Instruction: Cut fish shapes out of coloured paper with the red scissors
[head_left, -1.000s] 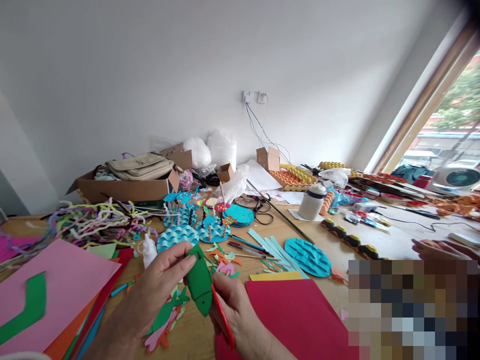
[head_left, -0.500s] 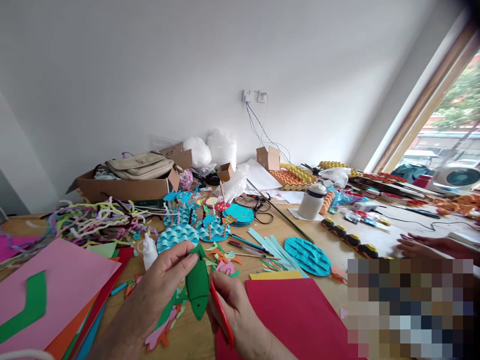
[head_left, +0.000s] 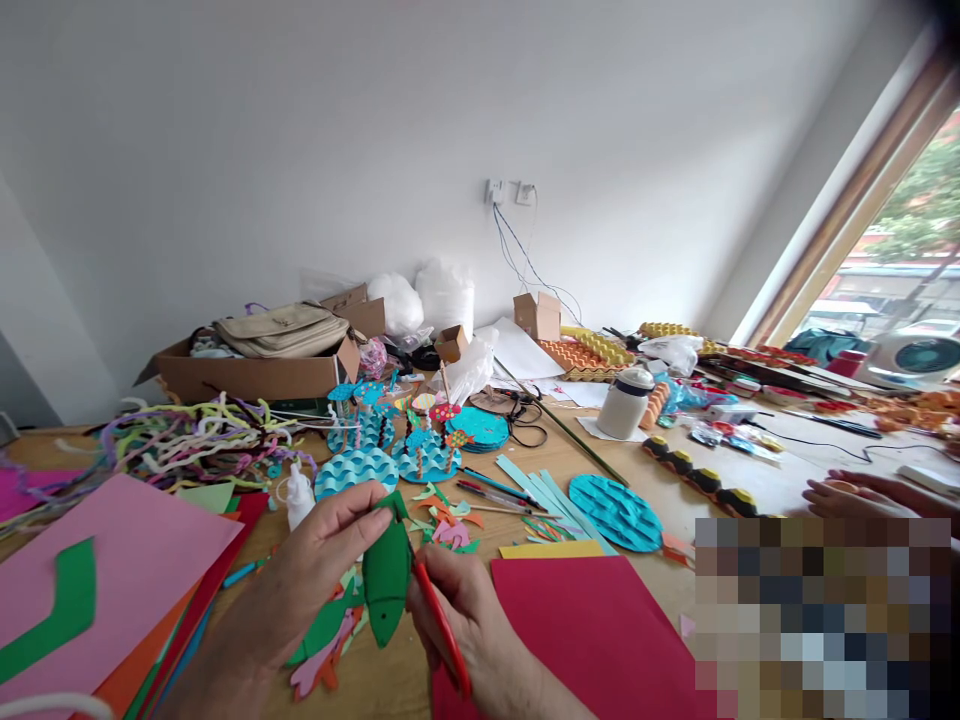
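A green paper fish [head_left: 388,580] with drawn black lines and an eye dot hangs nose down from my left hand [head_left: 326,545], whose thumb and fingers pinch its upper end. My right hand [head_left: 472,620] is wrapped round red-handled scissors [head_left: 442,625]. Their blades are mostly hidden by the fish's right edge and my fingers. Below my left wrist lie green, pink and orange paper cutouts [head_left: 330,650]. Small coloured scraps [head_left: 450,525] are scattered just beyond my hands.
Red paper [head_left: 592,630] lies at the right, stacked coloured sheets [head_left: 120,590] at the left. Behind are a glue bottle [head_left: 299,500], blue wavy discs [head_left: 356,472], pens and a white jar [head_left: 625,402]. At far right another person's hands [head_left: 862,495] rest over the table.
The green fish has shifted slightly left and down, with the scissors still at its right edge. The other person's hands have moved a little to the right.
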